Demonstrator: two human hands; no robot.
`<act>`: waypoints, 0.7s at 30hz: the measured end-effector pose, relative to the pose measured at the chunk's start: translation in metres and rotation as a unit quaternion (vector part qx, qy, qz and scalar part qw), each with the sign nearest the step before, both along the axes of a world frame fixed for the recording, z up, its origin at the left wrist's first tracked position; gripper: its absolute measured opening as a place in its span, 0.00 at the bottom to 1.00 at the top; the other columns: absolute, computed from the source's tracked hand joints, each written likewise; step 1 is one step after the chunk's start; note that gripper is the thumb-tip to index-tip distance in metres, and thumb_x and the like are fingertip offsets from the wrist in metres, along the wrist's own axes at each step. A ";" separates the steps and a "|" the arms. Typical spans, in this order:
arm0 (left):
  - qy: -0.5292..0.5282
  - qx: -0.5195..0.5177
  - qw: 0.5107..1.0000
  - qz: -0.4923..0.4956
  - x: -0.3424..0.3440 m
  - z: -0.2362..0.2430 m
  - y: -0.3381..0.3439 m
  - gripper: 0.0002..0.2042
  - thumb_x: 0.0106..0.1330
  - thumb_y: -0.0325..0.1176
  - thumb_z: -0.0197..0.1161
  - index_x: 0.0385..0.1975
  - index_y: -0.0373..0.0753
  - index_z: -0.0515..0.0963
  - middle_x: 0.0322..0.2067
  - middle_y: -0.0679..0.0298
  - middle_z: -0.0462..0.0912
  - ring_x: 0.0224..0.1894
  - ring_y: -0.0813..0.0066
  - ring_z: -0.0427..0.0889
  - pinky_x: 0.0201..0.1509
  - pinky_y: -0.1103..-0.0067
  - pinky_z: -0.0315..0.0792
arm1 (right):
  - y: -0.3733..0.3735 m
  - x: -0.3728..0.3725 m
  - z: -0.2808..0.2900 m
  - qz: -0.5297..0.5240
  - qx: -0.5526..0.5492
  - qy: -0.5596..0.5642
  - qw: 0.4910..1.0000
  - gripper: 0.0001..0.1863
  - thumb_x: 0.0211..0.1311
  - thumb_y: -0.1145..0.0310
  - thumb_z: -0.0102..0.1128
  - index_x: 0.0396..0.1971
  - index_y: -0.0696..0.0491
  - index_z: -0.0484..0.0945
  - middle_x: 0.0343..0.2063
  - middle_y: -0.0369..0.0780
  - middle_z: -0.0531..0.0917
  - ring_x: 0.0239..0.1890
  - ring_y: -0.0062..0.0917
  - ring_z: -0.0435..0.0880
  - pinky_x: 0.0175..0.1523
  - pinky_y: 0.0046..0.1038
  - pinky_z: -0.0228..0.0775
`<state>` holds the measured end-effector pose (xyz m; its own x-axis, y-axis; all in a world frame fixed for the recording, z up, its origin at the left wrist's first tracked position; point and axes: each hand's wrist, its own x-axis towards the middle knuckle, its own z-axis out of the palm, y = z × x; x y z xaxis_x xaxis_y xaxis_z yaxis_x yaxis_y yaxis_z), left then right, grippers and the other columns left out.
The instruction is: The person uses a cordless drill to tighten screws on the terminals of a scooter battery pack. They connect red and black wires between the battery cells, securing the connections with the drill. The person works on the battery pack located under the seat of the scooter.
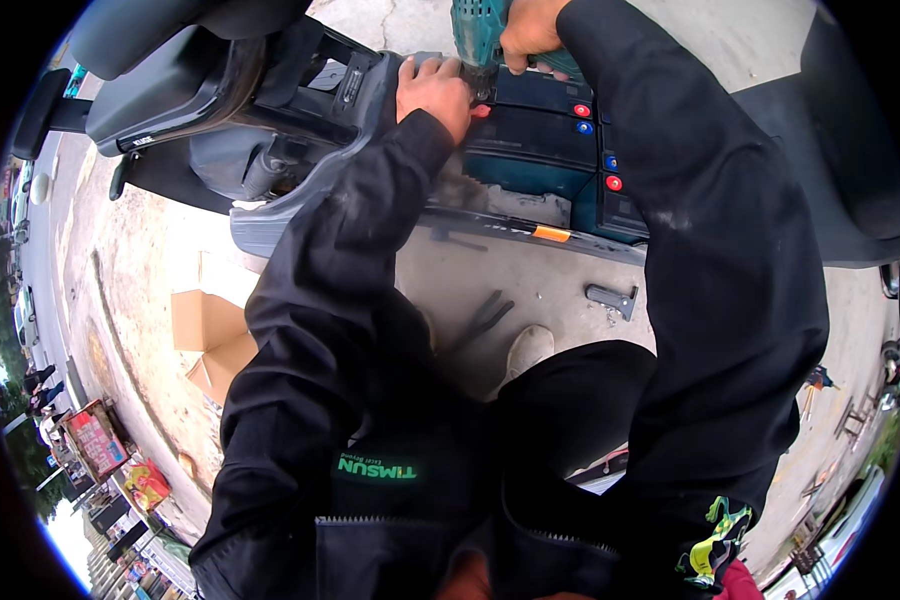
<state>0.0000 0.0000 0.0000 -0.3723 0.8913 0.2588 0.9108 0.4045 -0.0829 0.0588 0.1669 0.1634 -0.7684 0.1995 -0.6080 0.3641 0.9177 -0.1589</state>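
In my right hand (pixel 532 35) is a teal power drill (pixel 478 28), gripped by its handle and pointed down into the open floor bay of a dark electric scooter (pixel 315 205). My left hand (pixel 438 95) lies on the bay's edge beside the drill's chuck, fingers a little apart and thumb stretched toward the tip. What the drill's tip touches is hidden. Right of my left hand, several black batteries (pixel 535 135) with red and blue terminals sit in the bay. A gap with a dusty floor (pixel 530 205) shows at the bay's near side.
Below the scooter's side, a black long-handled tool (pixel 485 318) and a dark grey bracket-like piece (pixel 612 298) lie on the concrete, near my shoe (pixel 530 348). An open cardboard box (pixel 210 325) stands at left. The scooter's dark seat (pixel 160 95) is upper left.
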 end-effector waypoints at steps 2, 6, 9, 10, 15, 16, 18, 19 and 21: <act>-0.012 0.019 1.000 -0.007 0.007 0.004 0.000 0.09 0.54 0.43 0.67 0.29 0.47 0.88 0.46 0.67 0.81 0.55 0.66 0.75 0.67 0.59 0.59 | -0.002 0.008 0.013 -0.037 -0.047 -0.036 0.998 0.21 0.42 0.59 0.69 0.35 0.57 0.87 0.38 0.47 0.87 0.42 0.34 0.86 0.47 0.36 0.75; 0.007 0.051 0.999 -0.008 0.000 -0.001 0.003 0.11 0.53 0.45 0.68 0.29 0.47 0.88 0.44 0.67 0.81 0.54 0.66 0.76 0.65 0.60 0.59 | 0.001 -0.003 -0.003 -0.002 0.045 0.010 0.999 0.21 0.41 0.58 0.70 0.34 0.58 0.87 0.39 0.47 0.87 0.43 0.35 0.85 0.47 0.36 0.75; 0.001 0.044 0.999 -0.009 0.002 0.001 0.002 0.13 0.53 0.48 0.68 0.30 0.47 0.88 0.43 0.67 0.81 0.54 0.66 0.76 0.65 0.60 0.60 | -0.001 -0.005 -0.006 -0.004 0.049 -0.006 0.999 0.21 0.41 0.58 0.70 0.34 0.58 0.87 0.39 0.47 0.87 0.43 0.36 0.85 0.48 0.36 0.74; 0.004 0.039 0.999 -0.008 0.002 0.000 0.003 0.14 0.53 0.49 0.68 0.30 0.47 0.88 0.43 0.67 0.81 0.54 0.66 0.75 0.65 0.60 0.60 | -0.003 -0.004 -0.003 -0.016 0.041 -0.007 0.999 0.21 0.41 0.58 0.70 0.35 0.57 0.87 0.39 0.47 0.87 0.44 0.35 0.85 0.48 0.36 0.74; 0.004 0.027 1.000 -0.004 0.004 0.004 0.003 0.15 0.53 0.51 0.68 0.30 0.46 0.88 0.43 0.66 0.81 0.56 0.66 0.74 0.65 0.61 0.60 | 0.000 -0.008 -0.007 0.025 0.052 -0.022 0.998 0.20 0.44 0.58 0.69 0.35 0.57 0.87 0.38 0.46 0.87 0.43 0.36 0.85 0.47 0.36 0.74; 0.005 0.033 0.999 -0.005 0.004 0.004 0.002 0.16 0.53 0.51 0.68 0.30 0.46 0.88 0.43 0.66 0.81 0.56 0.66 0.74 0.65 0.60 0.60 | -0.003 -0.005 -0.003 0.001 0.053 -0.016 0.998 0.20 0.44 0.58 0.69 0.35 0.57 0.87 0.37 0.46 0.87 0.42 0.36 0.85 0.47 0.36 0.74; 0.004 0.039 0.999 -0.005 0.004 0.004 0.002 0.17 0.52 0.51 0.69 0.31 0.45 0.88 0.43 0.66 0.81 0.56 0.66 0.74 0.66 0.60 0.60 | -0.007 -0.003 0.002 -0.034 0.043 -0.020 0.998 0.20 0.45 0.58 0.68 0.35 0.57 0.87 0.37 0.46 0.87 0.42 0.37 0.85 0.46 0.36 0.75; 0.003 0.039 0.999 -0.004 0.003 0.003 0.002 0.17 0.52 0.51 0.69 0.31 0.45 0.88 0.43 0.66 0.81 0.55 0.66 0.74 0.66 0.60 0.60 | -0.007 -0.002 0.004 -0.044 0.030 -0.030 0.998 0.19 0.45 0.58 0.68 0.35 0.57 0.87 0.38 0.46 0.87 0.42 0.37 0.85 0.46 0.37 0.75; -0.007 0.026 1.000 -0.003 0.003 0.005 0.002 0.14 0.55 0.47 0.66 0.31 0.45 0.87 0.44 0.66 0.81 0.56 0.66 0.74 0.65 0.60 0.59 | -0.010 0.001 0.010 -0.054 0.010 -0.034 0.998 0.19 0.46 0.58 0.68 0.34 0.57 0.87 0.38 0.46 0.87 0.42 0.37 0.85 0.46 0.37 0.75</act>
<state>0.0029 0.0021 0.0046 -0.3705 0.8794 0.2991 0.9143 0.4021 -0.0497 0.0596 0.1574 0.1733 -0.6987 0.2909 -0.6536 0.4700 0.8754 -0.1128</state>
